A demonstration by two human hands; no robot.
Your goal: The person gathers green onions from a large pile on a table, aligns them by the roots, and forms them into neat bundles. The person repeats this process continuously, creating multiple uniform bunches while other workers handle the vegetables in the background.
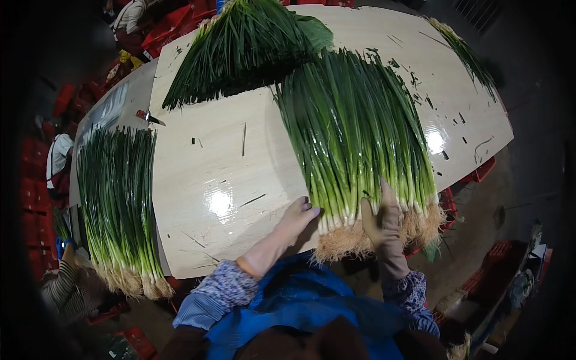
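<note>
A wide layer of long-leaved green allium stalks, like spring onions or green garlic, lies on the pale board. Their white bases and tan, hairy roots point towards me. My left hand is at the layer's left edge by the lowest stems, with its fingers curled and partly hidden; whether it grips a stem is unclear. My right hand rests over the stem bases right of the middle, thumb and forefinger spread apart. Its other fingers are hard to make out.
A leafy heap covers the back of the board. Another rooted layer lies left, near what looks like a knife. A small bunch is far right. Red crates surround the table. A co-worker's blue-gloved hand holds greens.
</note>
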